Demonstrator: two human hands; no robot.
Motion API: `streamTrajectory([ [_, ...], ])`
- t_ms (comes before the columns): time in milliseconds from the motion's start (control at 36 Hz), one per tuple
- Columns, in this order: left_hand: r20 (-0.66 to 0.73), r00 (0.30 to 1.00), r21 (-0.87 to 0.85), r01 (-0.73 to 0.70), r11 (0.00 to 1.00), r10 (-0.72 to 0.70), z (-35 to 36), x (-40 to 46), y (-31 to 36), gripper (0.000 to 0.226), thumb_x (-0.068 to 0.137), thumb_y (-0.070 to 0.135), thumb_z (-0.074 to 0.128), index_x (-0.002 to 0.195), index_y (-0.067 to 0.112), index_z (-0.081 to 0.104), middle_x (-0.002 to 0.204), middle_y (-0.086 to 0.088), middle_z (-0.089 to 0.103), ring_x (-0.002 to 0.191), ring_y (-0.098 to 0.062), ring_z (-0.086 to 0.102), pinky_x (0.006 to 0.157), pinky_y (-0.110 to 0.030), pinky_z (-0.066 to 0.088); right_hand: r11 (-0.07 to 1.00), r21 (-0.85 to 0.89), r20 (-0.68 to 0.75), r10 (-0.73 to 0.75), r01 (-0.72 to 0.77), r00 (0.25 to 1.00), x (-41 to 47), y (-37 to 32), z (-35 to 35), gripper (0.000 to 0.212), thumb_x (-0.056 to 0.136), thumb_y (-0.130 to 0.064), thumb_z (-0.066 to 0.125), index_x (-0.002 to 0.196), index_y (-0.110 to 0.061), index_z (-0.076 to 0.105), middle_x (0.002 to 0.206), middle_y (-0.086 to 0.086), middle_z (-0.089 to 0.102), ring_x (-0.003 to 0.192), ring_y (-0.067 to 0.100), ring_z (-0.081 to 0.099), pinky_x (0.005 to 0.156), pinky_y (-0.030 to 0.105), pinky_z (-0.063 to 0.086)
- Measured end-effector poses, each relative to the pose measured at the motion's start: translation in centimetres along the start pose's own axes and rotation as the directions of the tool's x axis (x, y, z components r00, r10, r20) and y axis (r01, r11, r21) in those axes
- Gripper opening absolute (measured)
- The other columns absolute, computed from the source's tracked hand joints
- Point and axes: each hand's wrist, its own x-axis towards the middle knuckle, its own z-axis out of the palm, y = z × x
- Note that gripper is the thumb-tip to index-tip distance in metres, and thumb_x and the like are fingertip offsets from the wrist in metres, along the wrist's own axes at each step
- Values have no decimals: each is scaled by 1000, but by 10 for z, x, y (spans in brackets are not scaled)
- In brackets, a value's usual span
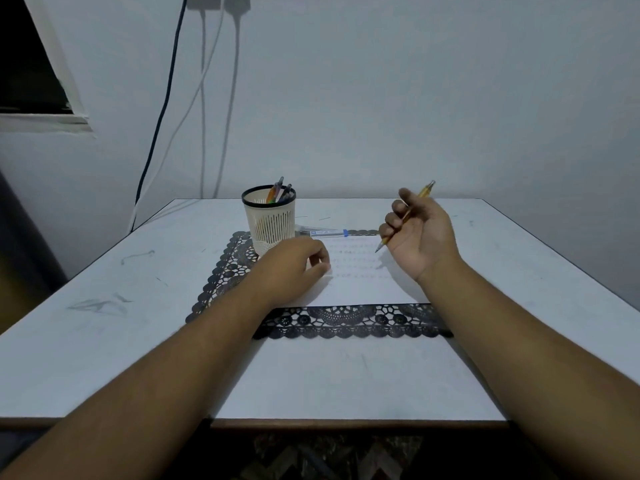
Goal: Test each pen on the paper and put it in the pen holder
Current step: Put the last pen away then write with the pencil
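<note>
right hand: raised over the paper, fingers curled round a yellow pen
left hand: loosely curled, empty, resting on paper beside the pen holder

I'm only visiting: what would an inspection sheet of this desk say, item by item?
Surface: white scuffed tabletop, black lace placemat on it.
Job's things: white paper sheet on the placemat; cream slotted pen holder holding several pens; yellow pen; clear pen with blue band lying behind the paper.
Clutter: nothing seen.
Grips: right hand holds the yellow pen, tip above the paper; left hand rests on the paper.
Cables: black and white cables hang down the wall.
Surroundings: pale wall, dark window.
</note>
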Motion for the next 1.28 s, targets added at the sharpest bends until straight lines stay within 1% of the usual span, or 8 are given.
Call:
streamTrajectory([
  [83,-23,999,-119,-32,992,30,4,1,9,3,95,27,68,94,29,70,89,17,64,78,-6,58,70,-28,48,993,108,82,43,-52,996,-6,0,0,33,85,-46,53,73,-15,52,67,-1,33,58,17,29,59,31,27],
  [306,-10,998,-354,54,934,-62,13,2,24,4,92,26,75,91,29,77,89,16,73,83,-11,62,83,-37,53,983,136,170,98,-122,981,-15,8,9,55,92,-63,40,63,-18,29,64,0,17,61,18,18,60,32,26],
  [500,-6,992,-377,112,919,-123,15,2,25,7,92,30,74,85,27,76,82,7,73,81,-15,65,83,-44,54,984,66,238,143,-163,961,-18,11,10,46,83,-54,44,61,-20,21,62,0,15,60,18,16,62,33,21],
  [667,-44,990,-416,104,904,-135,15,2,26,8,91,27,75,83,27,75,81,2,73,81,-23,65,81,-46,53,981,64,256,163,-185,953,-19,15,11,49,89,-57,41,63,-20,21,62,-1,15,58,17,18,59,32,23],
  [750,-44,990,-429,100,898,-131,15,1,25,9,91,27,75,82,28,74,80,2,72,78,-21,64,80,-45,52,977,45,280,189,-209,941,-19,18,10,48,93,-55,34,62,-20,21,62,0,15,57,17,19,59,32,24],
  [861,-39,990,-460,104,882,-138,14,2,24,12,90,25,76,80,29,73,81,-1,72,72,-9,58,79,-44,52,978,42,294,183,-204,938,-20,18,11,48,89,-55,40,62,-20,22,62,0,16,58,18,20,59,33,24],
  [1028,-21,991,-487,106,867,-133,12,2,25,11,90,25,76,79,26,73,81,-3,73,72,-8,58,78,-43,51,978,34,316,183,-204,931,-20,18,11,47,88,-55,40,63,-20,21,62,0,15,59,17,18,61,34,21],
  [1278,23,990,-526,129,841,-138,13,3,22,16,83,41,71,79,26,73,78,-9,72,71,-16,57,78,-50,51,980,12,327,183,-197,927,-20,18,10,46,86,-53,43,63,-19,21,63,0,15,61,18,16,64,35,18],
])
